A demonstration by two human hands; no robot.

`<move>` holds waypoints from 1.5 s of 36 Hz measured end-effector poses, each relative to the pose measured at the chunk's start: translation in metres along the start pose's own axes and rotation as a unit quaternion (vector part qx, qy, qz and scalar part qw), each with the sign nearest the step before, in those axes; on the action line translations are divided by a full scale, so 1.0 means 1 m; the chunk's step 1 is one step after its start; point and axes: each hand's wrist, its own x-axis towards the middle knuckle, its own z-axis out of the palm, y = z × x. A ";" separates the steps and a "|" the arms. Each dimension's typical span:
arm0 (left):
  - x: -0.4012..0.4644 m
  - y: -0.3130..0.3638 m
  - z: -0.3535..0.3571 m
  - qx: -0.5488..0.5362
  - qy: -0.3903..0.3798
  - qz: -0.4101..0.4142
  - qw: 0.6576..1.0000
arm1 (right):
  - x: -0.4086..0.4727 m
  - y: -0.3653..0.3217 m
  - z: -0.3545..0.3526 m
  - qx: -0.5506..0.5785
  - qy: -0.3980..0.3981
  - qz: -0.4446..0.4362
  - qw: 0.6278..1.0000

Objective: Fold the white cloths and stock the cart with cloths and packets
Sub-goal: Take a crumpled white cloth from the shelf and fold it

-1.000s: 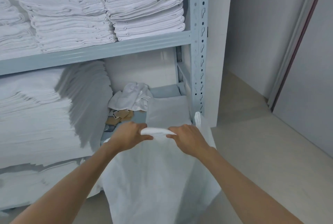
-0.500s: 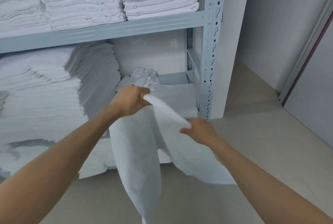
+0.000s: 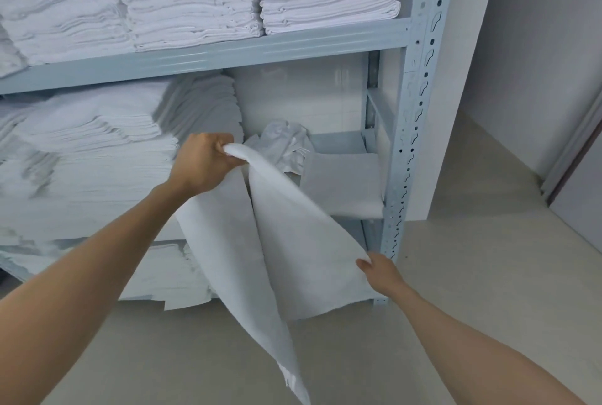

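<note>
Hands have drawn apart: left hand (image 3: pixel 203 162) grips the cloth (image 3: pixel 277 241) high, right hand (image 3: pixel 381 271) pinches its lower edge. Folding step; next, bring edges together.

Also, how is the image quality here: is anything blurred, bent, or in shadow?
Head view: soft, even light, no glare; the folded stacks at left look smeared; the shelf post leans from wide-angle distortion; the white cloth and both hands, left and right, are fairly sharp; a grey shadow falls beside the middle stack.
</note>
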 end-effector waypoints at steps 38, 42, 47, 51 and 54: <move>-0.060 0.029 0.153 -0.120 -0.295 -0.067 0.945 | -0.039 -0.101 -0.062 -0.109 0.140 -0.182 0.967; -0.066 0.028 0.164 -0.131 -0.274 -0.094 0.948 | -0.043 -0.086 -0.083 -0.095 0.174 -0.159 0.967; -0.069 0.061 0.175 -0.229 -0.236 -0.070 0.942 | -0.049 -0.073 -0.095 -0.052 0.202 -0.116 0.971; -0.063 0.091 0.181 -0.226 -0.229 -0.029 0.946 | -0.055 -0.070 -0.101 -0.028 0.223 -0.100 0.969; -0.062 0.104 0.188 -0.171 -0.238 0.002 0.956 | -0.058 -0.068 -0.100 -0.002 0.233 -0.089 0.968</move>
